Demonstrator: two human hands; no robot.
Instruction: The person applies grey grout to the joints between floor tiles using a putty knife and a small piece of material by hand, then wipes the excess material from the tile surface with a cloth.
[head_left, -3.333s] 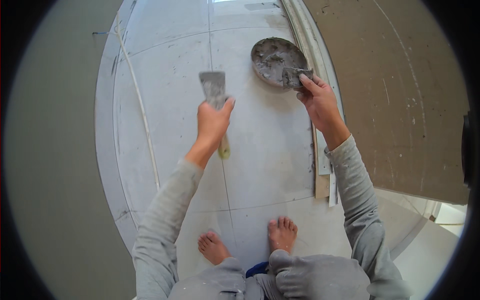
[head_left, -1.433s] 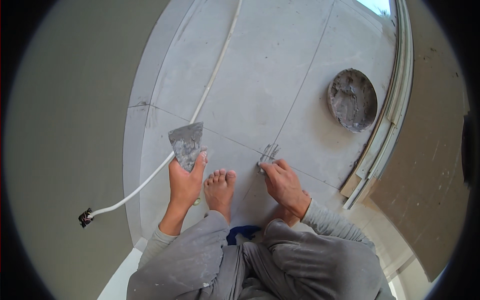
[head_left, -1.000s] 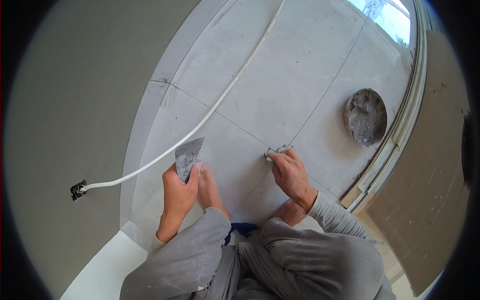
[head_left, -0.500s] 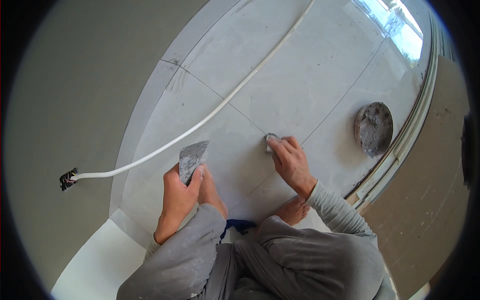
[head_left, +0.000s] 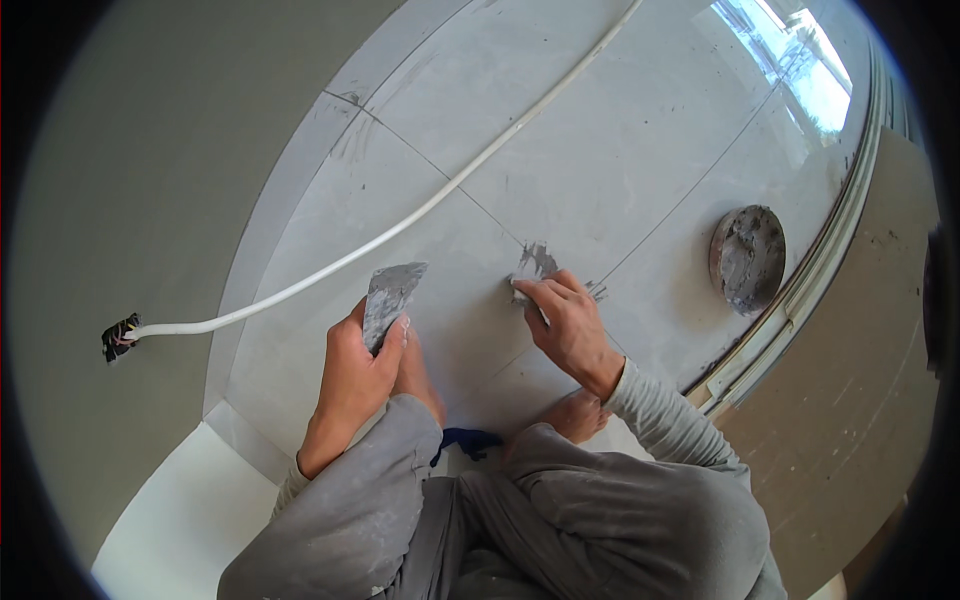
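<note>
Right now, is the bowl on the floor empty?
Not empty: the bowl has grey paste smeared inside; how deep, I cannot tell.

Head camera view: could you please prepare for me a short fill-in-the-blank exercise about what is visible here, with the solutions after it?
1. The left grip holds a scraper smeared with ____-coloured paste.
2. The round bowl stands on the person's ____ side.
3. The cable passing over the floor tiles is ____ in colour.
4. With no shoes or socks on, the person's feet are ____.

Missing words: grey; right; white; bare.
</note>
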